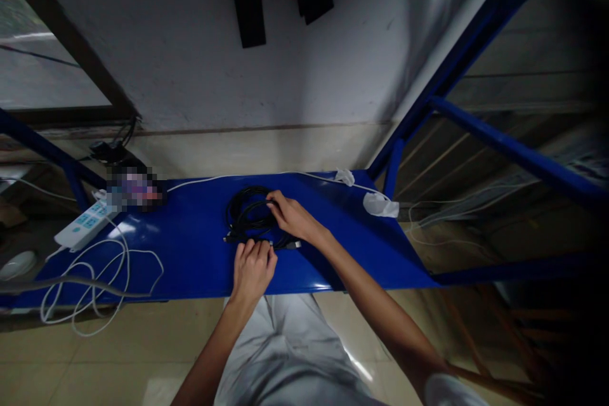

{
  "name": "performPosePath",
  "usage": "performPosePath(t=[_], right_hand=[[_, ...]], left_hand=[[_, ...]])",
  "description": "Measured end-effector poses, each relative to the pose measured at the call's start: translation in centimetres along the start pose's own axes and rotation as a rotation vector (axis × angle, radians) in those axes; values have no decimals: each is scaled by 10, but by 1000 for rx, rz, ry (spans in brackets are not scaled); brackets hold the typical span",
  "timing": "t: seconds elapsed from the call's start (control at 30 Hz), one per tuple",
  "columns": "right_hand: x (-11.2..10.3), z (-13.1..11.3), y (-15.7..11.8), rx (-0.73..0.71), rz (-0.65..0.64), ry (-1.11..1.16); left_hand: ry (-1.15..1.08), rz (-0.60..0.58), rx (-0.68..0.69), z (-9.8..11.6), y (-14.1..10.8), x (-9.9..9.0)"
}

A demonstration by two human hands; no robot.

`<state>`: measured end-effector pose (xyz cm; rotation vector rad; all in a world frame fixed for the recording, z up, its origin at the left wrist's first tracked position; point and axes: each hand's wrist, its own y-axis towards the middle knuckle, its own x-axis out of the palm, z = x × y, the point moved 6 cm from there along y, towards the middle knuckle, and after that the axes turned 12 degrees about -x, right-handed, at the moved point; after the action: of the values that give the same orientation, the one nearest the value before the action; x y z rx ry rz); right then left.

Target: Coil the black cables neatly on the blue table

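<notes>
A black cable [245, 223] lies coiled in loose loops on the blue table, in front of me. My right hand [294, 221] pinches the right side of the loops between thumb and fingers. At the near side of the coil is my left hand [254, 266], its fingers curled down on the cable's strands. A cable plug [295, 245] with a pale metal tip pokes out to the right of my left fingers. Another small connector shows at the coil's left. What lies under my left fingertips is partly hidden.
The blue table [190, 260] stands against a wall, with blue frame bars at both sides. On the left are a white power strip [90, 222], a tangled white cord [126, 260] and a blurred-out object. Crumpled white plastic [380, 205] lies at the right.
</notes>
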<state>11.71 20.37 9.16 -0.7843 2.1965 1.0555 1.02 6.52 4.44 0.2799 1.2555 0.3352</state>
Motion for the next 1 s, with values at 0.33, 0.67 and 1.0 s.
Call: performPosePath(t=[0.33, 0.67, 1.0], right_hand=[[35, 21, 41, -63, 32, -48], [44, 45, 23, -5, 195, 98], [40, 46, 16, 90, 244, 165]], left_hand=[[-169, -19, -84, -32, 23, -10], [-654, -3, -105, -72, 124, -13], [-787, -25, -64, -68, 141, 0]])
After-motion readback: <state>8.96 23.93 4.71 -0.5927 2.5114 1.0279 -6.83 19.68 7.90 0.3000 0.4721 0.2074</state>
